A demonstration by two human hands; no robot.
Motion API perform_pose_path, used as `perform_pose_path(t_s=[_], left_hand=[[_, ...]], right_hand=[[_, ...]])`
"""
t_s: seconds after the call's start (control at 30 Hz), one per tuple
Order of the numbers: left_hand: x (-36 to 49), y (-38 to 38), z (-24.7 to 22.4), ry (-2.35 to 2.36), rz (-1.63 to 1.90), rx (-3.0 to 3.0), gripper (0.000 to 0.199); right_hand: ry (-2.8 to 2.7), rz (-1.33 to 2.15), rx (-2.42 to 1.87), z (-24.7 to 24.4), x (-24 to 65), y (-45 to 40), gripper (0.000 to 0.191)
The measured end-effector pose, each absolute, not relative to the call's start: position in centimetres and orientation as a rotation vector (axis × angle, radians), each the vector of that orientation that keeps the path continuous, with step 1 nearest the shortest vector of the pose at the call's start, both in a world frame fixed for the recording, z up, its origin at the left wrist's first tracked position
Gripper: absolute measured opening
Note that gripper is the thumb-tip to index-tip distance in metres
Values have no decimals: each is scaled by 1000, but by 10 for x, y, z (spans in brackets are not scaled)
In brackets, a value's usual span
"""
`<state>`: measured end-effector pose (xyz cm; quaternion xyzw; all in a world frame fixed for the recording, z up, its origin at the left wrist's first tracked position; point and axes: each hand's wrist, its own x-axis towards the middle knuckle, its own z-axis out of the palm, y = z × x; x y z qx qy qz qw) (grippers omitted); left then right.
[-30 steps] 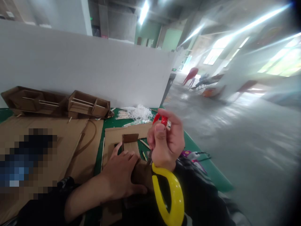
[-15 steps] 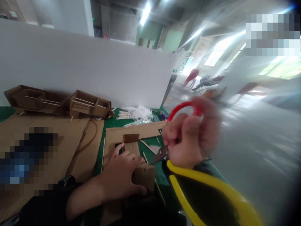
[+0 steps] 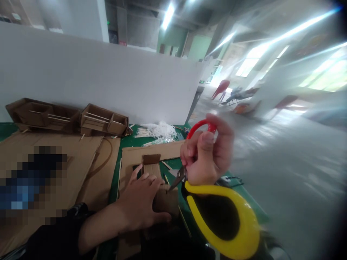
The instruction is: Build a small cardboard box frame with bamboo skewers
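Observation:
My left hand (image 3: 145, 198) grips a small brown cardboard box (image 3: 168, 198), fingers across its top and thumb along its near side. Closed around scissors (image 3: 227, 231) with one red and one yellow handle loop, my right hand (image 3: 207, 155) is raised at the right of the box. The blades point down and left, their tip at a small dark mark on the box's top face. An upright flap stands at the box's far end. Part of the box is hidden under my left hand, and its near end is in shadow.
Long cardboard trays with thin sticks across them (image 3: 104, 121) lean by a white partition (image 3: 94, 79). White string (image 3: 164, 131) and thin sticks lie at the back of the green table (image 3: 115, 180). Flat cardboard sheets (image 3: 81, 151) cover the left side. A blurred-out patch lies on them.
My right hand and the scissors have moved left and slightly down, bringing the blade tip onto the box's top face. My left hand has stayed nearly still.

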<state>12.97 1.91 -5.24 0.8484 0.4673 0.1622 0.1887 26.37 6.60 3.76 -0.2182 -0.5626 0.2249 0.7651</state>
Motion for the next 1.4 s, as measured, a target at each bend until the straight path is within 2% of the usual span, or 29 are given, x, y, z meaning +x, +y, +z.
perform_pose_path(t_s=[0.3, 0.57, 0.77, 0.9, 1.07, 1.17, 1.4], left_hand=[[129, 19, -46, 1250, 438, 2463, 66], [133, 21, -49, 1297, 390, 2415, 71], [134, 30, -67, 1292, 347, 2481, 49], [134, 29, -66, 1321, 387, 2480, 42], [135, 23, -57, 1292, 462, 2465, 52], [135, 23, -57, 1296, 462, 2477, 53], [136, 15, -54, 1337, 507, 2481, 58]], right_hand=[[-1230, 469, -507, 26, 266, 75, 19], [-1234, 542, -512, 21, 263, 79, 22], [-1330, 612, -480, 17, 258, 84, 22], [-1346, 769, -388, 19, 259, 84, 20], [-1354, 876, -334, 18, 260, 86, 20], [-1352, 819, -356, 17, 261, 84, 20], [-1393, 385, -568, 20, 259, 68, 23]])
